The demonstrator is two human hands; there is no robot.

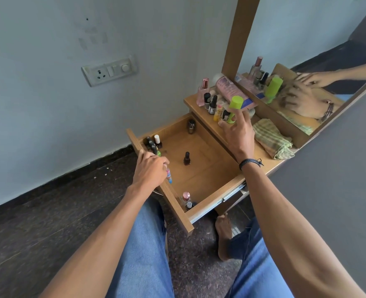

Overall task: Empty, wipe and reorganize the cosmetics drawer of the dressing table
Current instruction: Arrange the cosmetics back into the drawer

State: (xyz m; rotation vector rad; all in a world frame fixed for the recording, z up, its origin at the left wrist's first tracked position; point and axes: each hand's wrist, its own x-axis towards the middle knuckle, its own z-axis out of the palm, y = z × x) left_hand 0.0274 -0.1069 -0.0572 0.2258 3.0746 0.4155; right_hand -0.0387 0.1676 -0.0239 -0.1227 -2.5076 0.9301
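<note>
The wooden drawer [207, 175] stands pulled out under the dressing table top [201, 117]. My left hand [150, 168] is at the drawer's front edge, shut on a small pink-and-blue tube [168, 176]. My right hand [239, 132] reaches over the table top, its fingers around a green-capped bottle [234, 107]. Inside the drawer, a dark nail polish bottle [186, 158] stands alone in the middle, several dark bottles [153, 144] cluster in the far left corner, a metallic one [191, 126] is at the back, and a pink-capped bottle [186, 197] is in the near corner.
On the table top stand a perfume bottle [203, 91], nail polishes [210, 103], a pink packet [231, 89] and a folded green checked cloth [271, 139]. A mirror [319, 61] leans behind them. A wall switch plate [110, 69] is at the left. My jeans-clad legs and a bare foot [222, 237] are below.
</note>
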